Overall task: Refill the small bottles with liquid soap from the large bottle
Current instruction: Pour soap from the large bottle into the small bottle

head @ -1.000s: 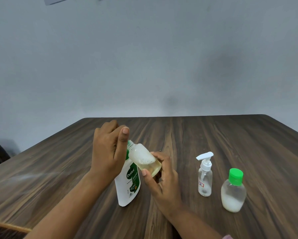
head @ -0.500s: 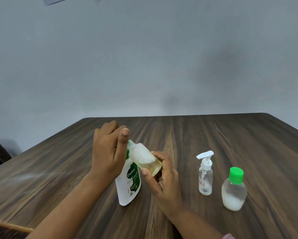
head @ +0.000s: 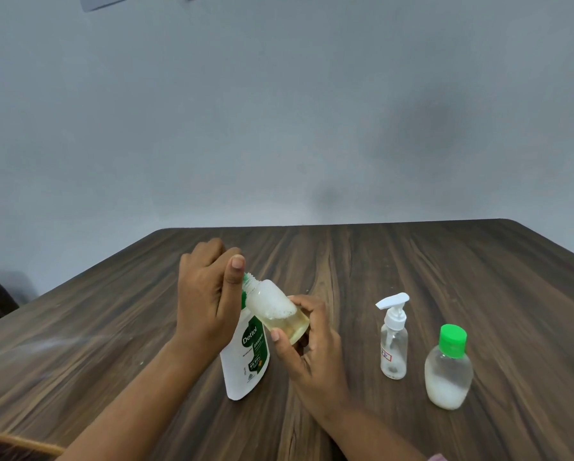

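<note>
I observe the small clear plastic bottle [head: 279,314] off the table, tilted steeply, its uncapped threaded neck pointing up and to the left. It holds pale yellow liquid at its low end, with white foam above that.

The right hand [head: 312,354] grips this bottle at its base. The thumb lies along the near side and the fingers are curled round the far side, closed on the bottle.

Just left of that grip stands the large white plastic bottle [head: 245,367], with a green label, its base on the table and its body leaning slightly. The small bottle's neck sits right beside the green top [head: 244,296] of the large one. I cannot tell whether they touch.

The left hand [head: 205,304] is wrapped over the upper part of the large bottle, closed on it. The thumb stands straight up. The fingers pass round the far side, out of my sight.

Right of the right hand's grip, apart from it, a slim clear pump bottle [head: 393,344] with a white pump head stands upright. It appears almost without contents.

Further right, a round clear bottle with a bright green cap [head: 448,374] stands upright, whitish liquid in its lower part.

All rests on a dark wood-grain table [head: 445,267], with a plain grey wall [head: 279,111] beyond.
</note>
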A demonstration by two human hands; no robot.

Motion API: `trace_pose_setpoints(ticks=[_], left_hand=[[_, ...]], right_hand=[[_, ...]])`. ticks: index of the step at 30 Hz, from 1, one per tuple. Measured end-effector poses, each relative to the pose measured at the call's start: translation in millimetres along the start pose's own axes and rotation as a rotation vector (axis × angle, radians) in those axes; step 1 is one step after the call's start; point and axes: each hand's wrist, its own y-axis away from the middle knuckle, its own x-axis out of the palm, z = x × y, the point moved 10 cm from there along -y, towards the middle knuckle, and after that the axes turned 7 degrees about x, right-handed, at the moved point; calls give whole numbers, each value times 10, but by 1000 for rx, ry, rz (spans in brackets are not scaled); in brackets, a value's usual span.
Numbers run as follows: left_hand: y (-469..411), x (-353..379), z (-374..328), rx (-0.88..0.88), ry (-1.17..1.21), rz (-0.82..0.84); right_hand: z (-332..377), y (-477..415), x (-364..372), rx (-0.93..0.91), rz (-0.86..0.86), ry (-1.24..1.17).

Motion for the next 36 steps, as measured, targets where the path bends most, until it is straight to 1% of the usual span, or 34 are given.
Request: trace_pose_setpoints(ticks=[3, 6, 13, 17, 23, 31, 33, 36], left_hand=[[-94, 15, 22, 13, 3, 55], [-178, 36, 56, 31, 56, 84], [-18, 24, 11, 20, 40, 17], [-7, -3, 13, 4, 35, 30], [-133, -2, -17, 50, 13, 72], [0, -18, -38, 33, 15, 0], [15, -31, -34, 24, 11, 0], [35, -65, 0, -12, 18, 5]], right_hand=[[-22, -10, 29, 19, 15, 4], [-42, -16, 45, 34, 25, -1], [-27, -13, 8, 21, 17, -8], [-26, 21, 31, 32, 27, -15], [-37, -5, 48, 36, 39, -15], [-51, -2, 32, 52, 41, -6], [-62, 0, 47, 68, 55, -32], [-105, -17, 110, 125, 109, -131]])
